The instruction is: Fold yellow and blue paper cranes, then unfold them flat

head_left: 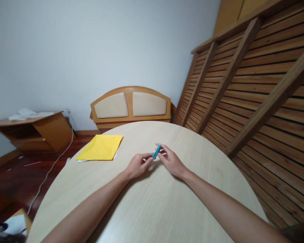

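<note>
Currently, two bare forearms reach forward across a round, pale wooden desk (152, 209). Both hands meet near the middle of its top. The left hand (136, 166) and the right hand (170, 161) together pinch a small, narrow blue piece (156, 151), probably folded paper, though it is too small to tell for sure. It stands tilted on edge between the fingertips, just above the desk surface. The fingers of both hands are closed on it: the left thumb and forefinger hold its lower end, and the right fingers (159, 147) hold its upper end.

To the left, well apart from the hands, a yellow sheet of paper (100, 147) lies flat near the desk's far edge, with a white sheet partly showing under it. Behind the desk stand a padded wooden headboard (130, 104) against a pale wall, a slatted wooden frame (250, 84) leaning at the right, and a low wooden cabinet (32, 130) at the left.

Judging by the grip, the work is at a fine creasing or pressing step on the blue piece. A further fold would call for a steady two-handed pinch and small, exact finger movements.
</note>
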A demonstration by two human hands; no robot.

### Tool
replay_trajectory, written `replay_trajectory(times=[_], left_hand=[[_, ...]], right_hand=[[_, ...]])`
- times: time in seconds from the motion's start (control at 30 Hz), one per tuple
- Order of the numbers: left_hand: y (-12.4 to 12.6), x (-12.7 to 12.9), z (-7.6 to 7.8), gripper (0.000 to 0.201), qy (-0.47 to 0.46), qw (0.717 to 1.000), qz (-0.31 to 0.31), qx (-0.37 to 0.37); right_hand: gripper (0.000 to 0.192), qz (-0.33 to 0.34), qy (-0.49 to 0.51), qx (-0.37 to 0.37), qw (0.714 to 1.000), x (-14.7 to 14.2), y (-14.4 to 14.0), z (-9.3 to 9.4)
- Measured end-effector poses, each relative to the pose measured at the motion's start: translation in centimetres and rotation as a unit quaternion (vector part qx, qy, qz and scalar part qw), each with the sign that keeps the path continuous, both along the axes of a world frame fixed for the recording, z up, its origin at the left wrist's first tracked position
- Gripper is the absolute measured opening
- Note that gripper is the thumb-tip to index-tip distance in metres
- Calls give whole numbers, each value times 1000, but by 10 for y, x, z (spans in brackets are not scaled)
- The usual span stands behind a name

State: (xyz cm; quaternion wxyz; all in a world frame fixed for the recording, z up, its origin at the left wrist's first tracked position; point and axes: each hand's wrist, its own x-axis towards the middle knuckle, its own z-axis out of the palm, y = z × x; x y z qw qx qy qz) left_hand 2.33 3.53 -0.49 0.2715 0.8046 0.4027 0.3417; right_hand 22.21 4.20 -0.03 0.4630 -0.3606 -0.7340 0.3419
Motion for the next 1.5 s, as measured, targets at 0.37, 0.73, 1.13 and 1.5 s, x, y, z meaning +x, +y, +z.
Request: replay_trajectory(times=[0.37,0.73,1.13,1.5], left_hand=[[-4,2,0,50,34,998,22,49],[-1,2,-2,43,-93,995,-19,1],[-1,1,2,55,-213,971,-44,-101],[9,-1,-3,53,-196,977,26,-80]], right_hand=[[62,-11,-95,144,985,0,-8,2],[60,33,-132,176,975,4,-4,2],[48,43,-89,142,985,11,5,-2],[60,67,-122,135,981,7,0,-1]])
